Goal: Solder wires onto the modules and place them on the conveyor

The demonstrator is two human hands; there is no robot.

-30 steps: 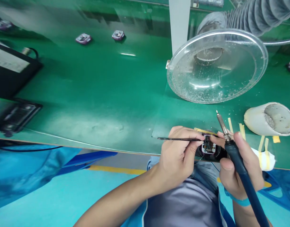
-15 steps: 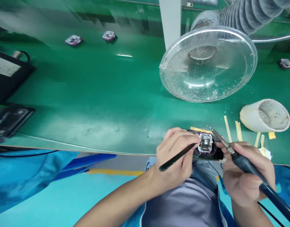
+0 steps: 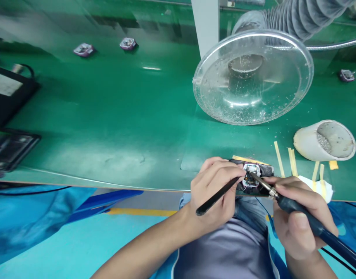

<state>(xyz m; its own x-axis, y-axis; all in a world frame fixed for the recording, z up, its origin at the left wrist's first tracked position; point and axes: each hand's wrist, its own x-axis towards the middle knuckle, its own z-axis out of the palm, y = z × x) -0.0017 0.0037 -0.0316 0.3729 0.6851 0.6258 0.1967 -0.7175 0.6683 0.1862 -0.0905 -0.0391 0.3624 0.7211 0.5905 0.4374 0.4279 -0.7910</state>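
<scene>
Between my hands at the bench's front edge lies a small open device with a circuit board (image 3: pixel 251 169), in a white and purple housing. It rests in a dark holder (image 3: pixel 266 170) with a yellow strip along its back. My left hand (image 3: pixel 214 186) is closed on black tweezers (image 3: pixel 217 197), whose tips are hidden by the fingers at the board's left side. My right hand (image 3: pixel 305 217) grips a soldering iron (image 3: pixel 296 210) with a dark blue handle. The iron's metal tip points left over the board; whether it touches cannot be made out.
A clear fume-extraction hood (image 3: pixel 253 112) on a grey hose (image 3: pixel 300 19) stands behind my hands. To the right are a white cup (image 3: pixel 307 143) lying tilted, yellow tape strips (image 3: pixel 279 159) and a white pad (image 3: pixel 327 190). Similar small devices (image 3: pixel 128 43) sit farther back. Black equipment (image 3: pixel 9 93) is at left.
My right hand has turned and lowered the soldering iron, bringing its tip from above the holder onto or over the board. The tweezers' rear end has swung down toward me. The view has shifted slightly.
</scene>
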